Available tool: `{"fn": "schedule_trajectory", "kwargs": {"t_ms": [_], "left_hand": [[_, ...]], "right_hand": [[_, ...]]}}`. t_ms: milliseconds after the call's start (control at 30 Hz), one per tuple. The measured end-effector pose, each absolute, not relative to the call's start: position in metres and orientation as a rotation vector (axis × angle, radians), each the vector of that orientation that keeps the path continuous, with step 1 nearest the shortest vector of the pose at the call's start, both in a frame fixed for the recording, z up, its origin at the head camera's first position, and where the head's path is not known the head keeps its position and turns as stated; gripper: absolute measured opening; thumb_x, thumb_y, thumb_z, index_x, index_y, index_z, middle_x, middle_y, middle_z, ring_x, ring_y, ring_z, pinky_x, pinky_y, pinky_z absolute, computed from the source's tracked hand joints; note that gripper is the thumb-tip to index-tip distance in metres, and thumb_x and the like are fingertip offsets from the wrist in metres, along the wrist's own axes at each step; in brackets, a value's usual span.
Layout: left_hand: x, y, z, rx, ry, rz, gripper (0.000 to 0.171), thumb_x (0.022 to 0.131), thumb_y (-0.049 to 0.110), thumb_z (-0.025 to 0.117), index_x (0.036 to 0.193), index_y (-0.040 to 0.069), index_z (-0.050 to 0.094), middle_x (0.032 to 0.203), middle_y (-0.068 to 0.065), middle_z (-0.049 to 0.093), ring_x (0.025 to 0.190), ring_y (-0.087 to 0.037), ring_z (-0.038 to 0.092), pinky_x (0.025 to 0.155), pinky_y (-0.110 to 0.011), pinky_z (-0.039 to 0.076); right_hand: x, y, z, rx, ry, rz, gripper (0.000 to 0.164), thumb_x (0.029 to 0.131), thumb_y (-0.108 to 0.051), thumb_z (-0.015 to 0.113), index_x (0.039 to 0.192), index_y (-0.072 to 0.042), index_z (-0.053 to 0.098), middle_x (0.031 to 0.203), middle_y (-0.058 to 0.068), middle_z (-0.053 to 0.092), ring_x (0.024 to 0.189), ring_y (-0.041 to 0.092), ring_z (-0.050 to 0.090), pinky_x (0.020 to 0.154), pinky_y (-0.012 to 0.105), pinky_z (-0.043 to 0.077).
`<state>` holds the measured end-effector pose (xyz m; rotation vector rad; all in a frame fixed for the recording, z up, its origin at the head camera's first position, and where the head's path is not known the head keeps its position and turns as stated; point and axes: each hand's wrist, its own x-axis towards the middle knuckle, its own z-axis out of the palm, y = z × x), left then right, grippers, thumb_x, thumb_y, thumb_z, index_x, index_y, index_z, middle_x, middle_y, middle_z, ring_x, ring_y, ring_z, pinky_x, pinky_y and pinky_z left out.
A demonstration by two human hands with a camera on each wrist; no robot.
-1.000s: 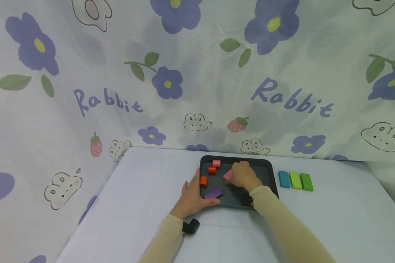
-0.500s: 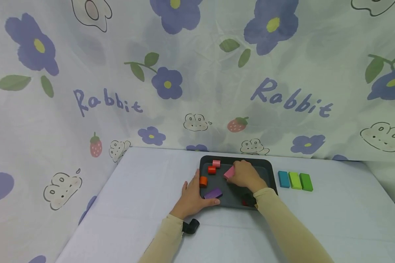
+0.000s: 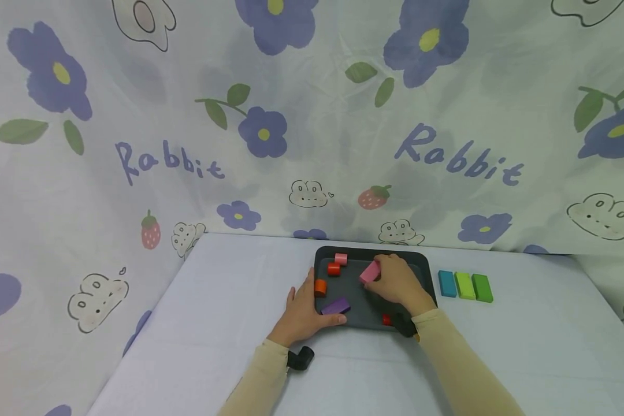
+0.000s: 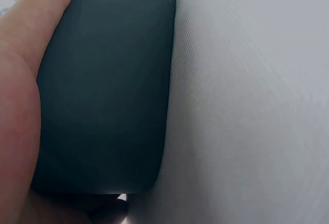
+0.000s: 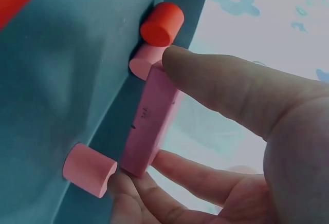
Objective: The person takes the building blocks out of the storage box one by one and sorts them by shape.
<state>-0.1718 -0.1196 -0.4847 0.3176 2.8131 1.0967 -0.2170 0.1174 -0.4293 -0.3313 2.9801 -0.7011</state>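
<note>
My right hand pinches a pink rectangular block over a dark grey tray. In the right wrist view the block stands tilted between thumb and fingers. A pink piece with a notched end lies just beside the fingertips. The left hand rests on the tray's near left corner, fingers along its left side and thumb over the front rim. By that thumb lies a purple block. A small pink cylinder, a red one and an orange one line the tray's left side.
Another red piece sits at the tray's front, partly behind the black right wrist camera. Right of the tray, a blue block, a yellow-green block and a green block stand in a row on the white table.
My right hand has shifted slightly right with the pink block, exposing more of the red piece at the front. The left hand keeps its place on the tray corner.
</note>
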Motion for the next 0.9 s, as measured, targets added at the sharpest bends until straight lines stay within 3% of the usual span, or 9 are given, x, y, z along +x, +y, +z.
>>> {"fn": "schedule_trajectory", "kwargs": {"t_ms": [533,900], "left_hand": [[-0.171,-0.120,-0.482,0.321,2.808,1.096,0.129,0.075,0.059,0.083,0.161,0.002,0.005,0.165,-0.016,0.020,0.149,-0.031,0.029,0.121,-0.059,-0.001],[-0.171,-0.119,-0.482,0.309,2.809,1.085,0.129,0.074,0.060,0.083,0.161,0.002,0.006,0.165,-0.016,0.021,0.148,-0.032,0.029,0.121,-0.059,0.000]], "right_hand": [[-0.199,0.143,-0.428,-0.361,2.987,-0.899,0.067,0.085,-0.023,0.078,0.142,0.002,0.053,0.128,0.026,0.057,0.114,0.039,0.053,0.091,0.054,0.054],[-0.188,0.157,-0.428,-0.394,2.993,-0.964,0.067,0.085,-0.022,0.079,0.142,0.003,0.053,0.130,0.027,0.055,0.116,0.042,0.053,0.092,0.060,0.052]]}}
